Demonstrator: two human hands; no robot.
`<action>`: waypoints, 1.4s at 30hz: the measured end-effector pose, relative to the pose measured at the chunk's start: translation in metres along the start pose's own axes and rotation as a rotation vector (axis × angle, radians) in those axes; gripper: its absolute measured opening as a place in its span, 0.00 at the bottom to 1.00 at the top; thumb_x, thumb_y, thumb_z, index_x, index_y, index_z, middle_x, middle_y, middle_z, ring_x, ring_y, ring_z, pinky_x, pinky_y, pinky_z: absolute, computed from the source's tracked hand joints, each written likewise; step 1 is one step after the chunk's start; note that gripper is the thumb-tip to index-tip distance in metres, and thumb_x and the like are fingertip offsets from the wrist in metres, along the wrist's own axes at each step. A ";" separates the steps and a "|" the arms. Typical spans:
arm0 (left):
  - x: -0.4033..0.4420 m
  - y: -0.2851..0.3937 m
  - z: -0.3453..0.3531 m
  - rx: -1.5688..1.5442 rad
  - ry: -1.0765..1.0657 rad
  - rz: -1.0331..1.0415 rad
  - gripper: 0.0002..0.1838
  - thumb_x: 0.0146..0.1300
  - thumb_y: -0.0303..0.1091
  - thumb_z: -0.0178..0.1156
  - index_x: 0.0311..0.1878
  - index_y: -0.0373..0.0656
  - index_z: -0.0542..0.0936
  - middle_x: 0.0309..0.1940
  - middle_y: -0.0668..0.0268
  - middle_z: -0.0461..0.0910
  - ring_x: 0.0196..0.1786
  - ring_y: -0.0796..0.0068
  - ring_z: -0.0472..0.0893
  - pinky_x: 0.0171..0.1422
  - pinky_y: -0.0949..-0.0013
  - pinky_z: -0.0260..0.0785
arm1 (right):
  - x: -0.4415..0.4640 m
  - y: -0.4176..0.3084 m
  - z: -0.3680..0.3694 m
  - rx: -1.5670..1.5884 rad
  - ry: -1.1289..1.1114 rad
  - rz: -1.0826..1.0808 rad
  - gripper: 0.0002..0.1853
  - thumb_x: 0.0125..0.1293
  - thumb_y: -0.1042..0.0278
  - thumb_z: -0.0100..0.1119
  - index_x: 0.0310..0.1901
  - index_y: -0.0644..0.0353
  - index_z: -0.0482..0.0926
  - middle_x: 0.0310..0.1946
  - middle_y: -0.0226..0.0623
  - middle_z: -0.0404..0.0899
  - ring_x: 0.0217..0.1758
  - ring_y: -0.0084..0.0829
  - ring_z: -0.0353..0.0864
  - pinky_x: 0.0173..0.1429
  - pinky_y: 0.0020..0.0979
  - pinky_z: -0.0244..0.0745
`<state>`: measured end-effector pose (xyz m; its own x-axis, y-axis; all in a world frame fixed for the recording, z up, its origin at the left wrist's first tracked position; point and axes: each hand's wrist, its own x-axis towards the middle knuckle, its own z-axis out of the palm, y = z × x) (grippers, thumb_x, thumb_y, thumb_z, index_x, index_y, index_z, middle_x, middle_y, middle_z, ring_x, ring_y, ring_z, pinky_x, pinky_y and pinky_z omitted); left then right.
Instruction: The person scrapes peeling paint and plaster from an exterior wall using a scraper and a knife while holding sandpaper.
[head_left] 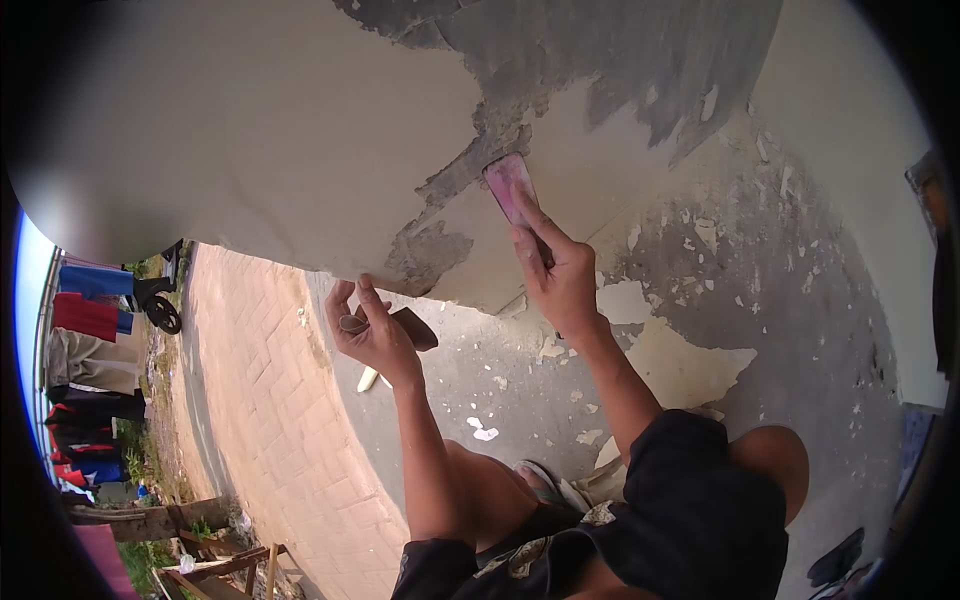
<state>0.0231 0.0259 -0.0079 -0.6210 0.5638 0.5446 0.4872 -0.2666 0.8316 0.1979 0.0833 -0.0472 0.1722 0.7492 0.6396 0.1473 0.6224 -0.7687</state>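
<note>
My right hand (562, 270) grips a scraper (508, 185) with a flat pinkish blade and a dark handle. Its blade lies against the pale painted wall (330, 150), beside a strip of exposed grey. One finger is stretched along the blade. Lower and to the left, my left hand (375, 335) is closed around a second tool that looks like a scraper, with a dark brown blade (415, 330) sticking out to the right. The left fingertips are at the wall's lower edge; whether they touch it I cannot tell. Ragged grey patches (430, 255) show where paint is gone.
Loose paint flakes (485, 432) are scattered over the grey floor (810, 400). A paved brick strip (270, 370) runs along the left. Beyond it, clothes (95, 310) hang on a line, with a wheel (162, 313) near them and a wooden frame (225, 570) at the bottom.
</note>
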 end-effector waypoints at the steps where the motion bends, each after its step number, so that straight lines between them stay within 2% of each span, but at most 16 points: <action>1: 0.005 -0.003 0.002 -0.002 0.014 0.025 0.12 0.68 0.34 0.60 0.46 0.35 0.77 0.40 0.65 0.78 0.31 0.84 0.76 0.31 0.78 0.67 | 0.009 0.000 -0.001 0.065 -0.002 0.049 0.24 0.67 0.76 0.56 0.65 0.52 0.71 0.56 0.44 0.78 0.43 0.28 0.86 0.42 0.25 0.79; 5: -0.002 0.001 -0.001 0.046 0.036 -0.020 0.12 0.68 0.34 0.60 0.46 0.34 0.78 0.40 0.64 0.78 0.31 0.83 0.76 0.32 0.78 0.67 | 0.004 -0.015 -0.007 0.077 -0.082 0.268 0.24 0.68 0.75 0.56 0.66 0.52 0.70 0.51 0.40 0.82 0.38 0.23 0.85 0.38 0.21 0.77; 9: 0.005 -0.006 0.003 0.011 0.040 0.017 0.13 0.67 0.35 0.61 0.46 0.34 0.78 0.40 0.64 0.78 0.31 0.83 0.76 0.32 0.78 0.68 | 0.006 0.006 0.006 -0.066 0.056 -0.073 0.24 0.68 0.73 0.57 0.66 0.52 0.70 0.38 0.31 0.84 0.24 0.12 0.67 0.28 0.17 0.65; 11: 0.000 -0.005 -0.002 0.025 0.035 0.010 0.13 0.67 0.35 0.61 0.46 0.34 0.78 0.40 0.64 0.78 0.31 0.83 0.76 0.32 0.78 0.68 | 0.011 -0.010 0.000 0.107 0.000 0.155 0.24 0.68 0.73 0.58 0.65 0.52 0.71 0.32 0.27 0.82 0.23 0.12 0.58 0.26 0.17 0.60; 14: -0.003 -0.001 -0.005 0.033 0.018 -0.023 0.13 0.67 0.35 0.61 0.46 0.34 0.77 0.40 0.64 0.78 0.31 0.83 0.76 0.32 0.78 0.67 | -0.001 -0.011 0.002 0.092 0.043 0.128 0.23 0.68 0.73 0.58 0.65 0.52 0.72 0.29 0.27 0.80 0.22 0.12 0.59 0.25 0.17 0.59; 16: 0.000 -0.001 -0.001 0.001 0.003 -0.025 0.13 0.67 0.35 0.61 0.46 0.34 0.77 0.41 0.64 0.78 0.31 0.84 0.76 0.33 0.78 0.67 | 0.005 0.000 0.005 -0.012 0.094 -0.055 0.23 0.68 0.74 0.57 0.65 0.51 0.72 0.29 0.28 0.80 0.23 0.11 0.63 0.27 0.17 0.64; 18: 0.004 -0.002 0.001 0.006 0.023 -0.009 0.13 0.67 0.35 0.61 0.46 0.34 0.77 0.41 0.64 0.78 0.31 0.84 0.76 0.33 0.78 0.67 | 0.006 0.004 0.005 -0.002 0.054 0.002 0.23 0.68 0.74 0.57 0.65 0.51 0.72 0.31 0.30 0.81 0.26 0.12 0.69 0.32 0.18 0.68; 20: -0.001 0.002 -0.002 0.031 0.030 -0.056 0.14 0.67 0.35 0.61 0.47 0.34 0.77 0.42 0.63 0.78 0.33 0.83 0.76 0.33 0.77 0.68 | 0.011 -0.017 -0.007 0.101 -0.068 0.302 0.23 0.68 0.75 0.56 0.65 0.52 0.72 0.36 0.33 0.83 0.32 0.13 0.76 0.39 0.19 0.74; 25: 0.006 -0.003 0.001 -0.003 0.024 -0.008 0.15 0.67 0.36 0.61 0.48 0.34 0.77 0.42 0.63 0.78 0.35 0.81 0.77 0.33 0.77 0.68 | 0.015 -0.002 0.007 0.066 0.119 -0.031 0.23 0.68 0.75 0.57 0.64 0.52 0.72 0.34 0.33 0.85 0.27 0.11 0.72 0.33 0.17 0.71; 28: -0.010 -0.005 -0.003 0.019 0.011 -0.043 0.14 0.67 0.36 0.61 0.47 0.34 0.77 0.41 0.63 0.79 0.33 0.82 0.76 0.32 0.77 0.67 | 0.034 -0.016 -0.010 0.104 0.066 0.189 0.23 0.68 0.75 0.57 0.64 0.52 0.72 0.39 0.36 0.85 0.30 0.13 0.75 0.35 0.18 0.72; 30: -0.007 -0.006 -0.004 0.025 0.011 -0.031 0.13 0.67 0.34 0.60 0.47 0.33 0.77 0.41 0.64 0.79 0.31 0.83 0.75 0.32 0.78 0.66 | 0.032 -0.029 -0.015 0.089 -0.032 0.370 0.23 0.67 0.75 0.57 0.64 0.53 0.72 0.52 0.42 0.82 0.35 0.15 0.79 0.40 0.21 0.75; 32: 0.000 -0.004 0.000 0.004 0.013 -0.033 0.13 0.69 0.37 0.59 0.47 0.35 0.78 0.39 0.65 0.79 0.37 0.82 0.76 0.34 0.76 0.68 | 0.004 0.007 -0.002 -0.279 0.078 -0.104 0.23 0.67 0.75 0.58 0.64 0.53 0.72 0.52 0.43 0.82 0.26 0.12 0.71 0.30 0.20 0.70; 36: 0.000 -0.003 -0.002 0.004 0.029 -0.055 0.15 0.67 0.35 0.61 0.49 0.34 0.76 0.40 0.64 0.78 0.28 0.85 0.74 0.33 0.77 0.68 | 0.014 -0.011 -0.002 0.064 0.011 0.237 0.24 0.66 0.75 0.58 0.63 0.52 0.73 0.57 0.43 0.78 0.45 0.23 0.77 0.41 0.23 0.75; 39: -0.001 -0.004 0.000 0.001 0.045 -0.029 0.15 0.67 0.36 0.62 0.48 0.34 0.77 0.40 0.65 0.78 0.29 0.85 0.75 0.33 0.77 0.68 | 0.029 -0.026 -0.015 -0.042 -0.031 0.297 0.24 0.66 0.75 0.59 0.63 0.52 0.73 0.59 0.42 0.76 0.45 0.24 0.78 0.41 0.23 0.76; 40: -0.001 -0.003 0.001 0.035 0.047 -0.024 0.14 0.66 0.36 0.62 0.47 0.35 0.77 0.39 0.65 0.78 0.29 0.85 0.75 0.33 0.77 0.69 | 0.020 -0.016 -0.009 -0.171 0.008 0.042 0.23 0.66 0.75 0.59 0.63 0.52 0.73 0.57 0.42 0.78 0.35 0.19 0.76 0.34 0.21 0.73; 42: 0.002 -0.006 0.004 -0.009 0.029 -0.028 0.12 0.67 0.35 0.61 0.46 0.35 0.77 0.39 0.65 0.77 0.32 0.84 0.76 0.33 0.77 0.68 | 0.017 -0.001 -0.004 -0.218 0.043 -0.080 0.23 0.66 0.74 0.59 0.63 0.52 0.73 0.55 0.42 0.79 0.31 0.16 0.76 0.32 0.21 0.73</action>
<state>0.0214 0.0322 -0.0120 -0.6521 0.5481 0.5238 0.4637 -0.2582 0.8475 0.2046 0.0945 -0.0355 0.1924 0.6862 0.7016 0.3687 0.6120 -0.6997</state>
